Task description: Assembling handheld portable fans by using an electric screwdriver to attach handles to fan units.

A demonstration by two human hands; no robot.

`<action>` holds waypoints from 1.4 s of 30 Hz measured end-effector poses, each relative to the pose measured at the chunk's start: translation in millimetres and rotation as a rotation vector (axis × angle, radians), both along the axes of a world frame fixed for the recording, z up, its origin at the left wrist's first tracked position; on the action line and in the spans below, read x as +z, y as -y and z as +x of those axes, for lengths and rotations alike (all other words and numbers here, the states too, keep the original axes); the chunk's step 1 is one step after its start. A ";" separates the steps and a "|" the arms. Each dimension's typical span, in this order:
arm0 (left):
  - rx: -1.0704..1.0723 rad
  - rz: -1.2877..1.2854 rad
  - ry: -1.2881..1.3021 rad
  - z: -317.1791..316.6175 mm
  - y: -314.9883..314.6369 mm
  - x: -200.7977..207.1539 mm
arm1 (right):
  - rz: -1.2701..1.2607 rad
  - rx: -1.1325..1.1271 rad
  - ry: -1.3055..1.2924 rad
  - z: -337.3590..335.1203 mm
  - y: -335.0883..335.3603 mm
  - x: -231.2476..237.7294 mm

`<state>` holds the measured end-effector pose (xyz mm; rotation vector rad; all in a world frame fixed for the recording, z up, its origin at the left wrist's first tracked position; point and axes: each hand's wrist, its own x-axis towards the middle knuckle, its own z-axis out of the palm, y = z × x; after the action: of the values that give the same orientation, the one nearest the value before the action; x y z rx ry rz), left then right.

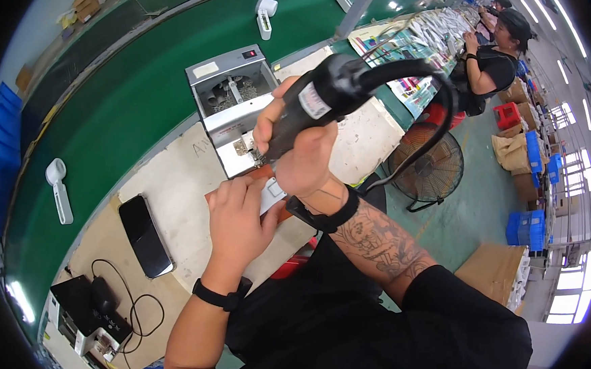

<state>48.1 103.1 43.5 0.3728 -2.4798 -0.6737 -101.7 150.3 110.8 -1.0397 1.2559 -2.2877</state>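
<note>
My right hand is wrapped round a black electric screwdriver, its thick cable arching away to the right. Its tip is hidden behind the hand. Close beside it, my left hand grips a white plastic part lying on a brown-orange pad. Fingers cover much of that part, so its full shape cannot be seen. Just beyond both hands stands a grey metal screw feeder, with many small screws in its open tray and a lit red switch on top.
A phone and a black device with a cable lie on the bench to the left. White handled pieces rest on the green conveyor belt. A floor fan stands right; a co-worker sits farther along.
</note>
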 end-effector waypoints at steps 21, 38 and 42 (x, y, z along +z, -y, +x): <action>0.000 -0.001 -0.004 2.6 -1.8 2.3 | 0.051 -0.018 -0.029 0.1 -13.1 -6.7; -0.004 0.006 0.004 -0.2 -2.7 -0.6 | 0.015 0.070 0.115 8.5 -61.0 -13.1; 0.014 0.015 0.027 -0.4 -3.7 -0.8 | 0.162 0.003 0.034 10.6 -59.5 -11.4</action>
<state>47.7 106.8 42.7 0.4068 -2.4965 -0.6862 -91.1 209.7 99.4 -0.9416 1.3979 -2.1503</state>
